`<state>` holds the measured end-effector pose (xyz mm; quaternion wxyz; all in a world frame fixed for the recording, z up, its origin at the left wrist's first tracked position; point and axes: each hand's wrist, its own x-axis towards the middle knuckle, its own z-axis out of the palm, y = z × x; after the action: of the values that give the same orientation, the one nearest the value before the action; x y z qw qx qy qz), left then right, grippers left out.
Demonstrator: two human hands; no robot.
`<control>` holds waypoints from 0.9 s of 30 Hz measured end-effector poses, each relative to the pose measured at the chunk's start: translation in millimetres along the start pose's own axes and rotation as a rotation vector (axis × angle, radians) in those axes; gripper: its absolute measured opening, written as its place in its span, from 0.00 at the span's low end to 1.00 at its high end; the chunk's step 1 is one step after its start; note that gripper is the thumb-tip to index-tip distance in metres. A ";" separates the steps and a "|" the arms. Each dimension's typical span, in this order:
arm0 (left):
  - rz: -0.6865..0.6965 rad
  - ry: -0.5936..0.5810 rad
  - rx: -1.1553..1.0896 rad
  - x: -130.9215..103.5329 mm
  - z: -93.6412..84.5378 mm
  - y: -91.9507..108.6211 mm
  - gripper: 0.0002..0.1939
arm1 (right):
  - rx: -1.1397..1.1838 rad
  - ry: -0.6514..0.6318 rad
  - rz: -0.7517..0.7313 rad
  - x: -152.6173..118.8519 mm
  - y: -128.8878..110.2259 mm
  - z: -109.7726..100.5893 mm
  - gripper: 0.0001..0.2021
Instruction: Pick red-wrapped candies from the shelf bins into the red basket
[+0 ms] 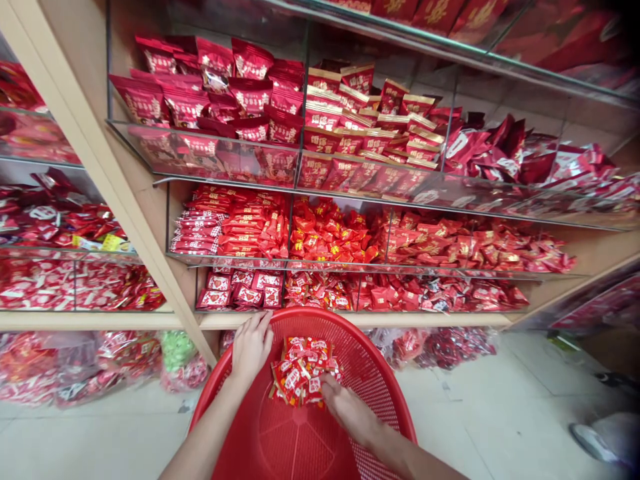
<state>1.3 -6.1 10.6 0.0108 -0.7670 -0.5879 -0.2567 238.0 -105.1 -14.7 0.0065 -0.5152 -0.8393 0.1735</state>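
A large round red plastic basket [395,387] with perforated sides stands in front of me. On its bottom, toward the far side, lies a small heap of red and white candy packets [295,373]. My left hand [251,345] is at the basket's far left rim, fingers together and bent over the edge, gripping it. Inside the basket, my right hand [345,403] is at the right side of the heap. Its fingers are curled against the packets, and their tips are partly hidden.
Shelves with clear dividers [225,160] rise just beyond the basket, filled with red wrapped sweets [330,233]. Plastic bags of sweets [125,360] lie on the floor under the bottom shelf board [440,320]. A shoe [593,443] shows on the tiled floor at right.
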 end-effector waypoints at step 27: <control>0.010 0.008 -0.009 -0.4 0.9 0.2 0.22 | -0.384 0.058 -0.379 79.5 -34.9 16.2 0.12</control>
<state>1.7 -6.2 9.6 0.0110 -0.7688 -0.5831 -0.2623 167.6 -55.1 -32.8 -0.0350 -0.3454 -0.9378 -0.0079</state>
